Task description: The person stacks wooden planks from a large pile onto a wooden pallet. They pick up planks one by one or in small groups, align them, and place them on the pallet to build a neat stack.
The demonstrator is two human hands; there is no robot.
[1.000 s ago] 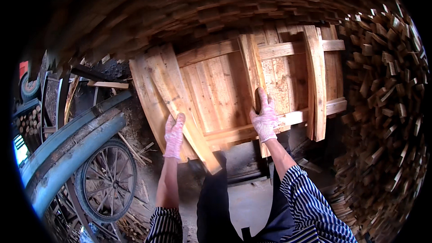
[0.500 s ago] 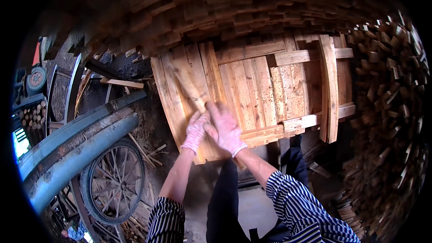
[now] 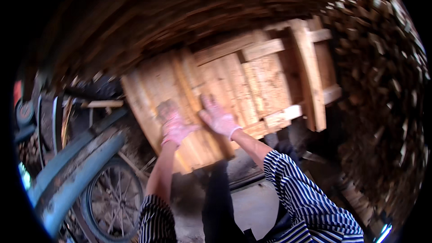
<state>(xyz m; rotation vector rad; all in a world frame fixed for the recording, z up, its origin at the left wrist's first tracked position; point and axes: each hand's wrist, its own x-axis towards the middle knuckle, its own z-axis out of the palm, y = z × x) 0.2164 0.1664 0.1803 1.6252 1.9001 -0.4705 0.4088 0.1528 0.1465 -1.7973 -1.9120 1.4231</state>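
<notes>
Both of my hands wear pale pink work gloves. My left hand (image 3: 174, 125) lies on the pale boards (image 3: 146, 94) at the left end of a wooden panel, its fingers spread and their tips smudged dark. To the right of it, my right hand (image 3: 220, 118) rests flat beside a lengthwise seam, fingers stretched and thumb out. Neither hand is wrapped round anything. Across the panel's right part runs a thick wooden crosspiece (image 3: 310, 76), over two rails along the long edges. Motion blurs the boards' edges.
Stacked wood pieces (image 3: 202, 13) rise behind the panel, and a heap of wood ends (image 3: 373, 108) fills the right side. Curved blue metal bars (image 3: 85, 166) and a spoked wheel (image 3: 114, 202) stand at lower left. A pale flat surface (image 3: 254, 207) shows near my legs.
My hands were close together over a blurred loose slat; now they are apart, the left farther left, and that slat no longer shows separately. The whole view has shifted and tilted.
</notes>
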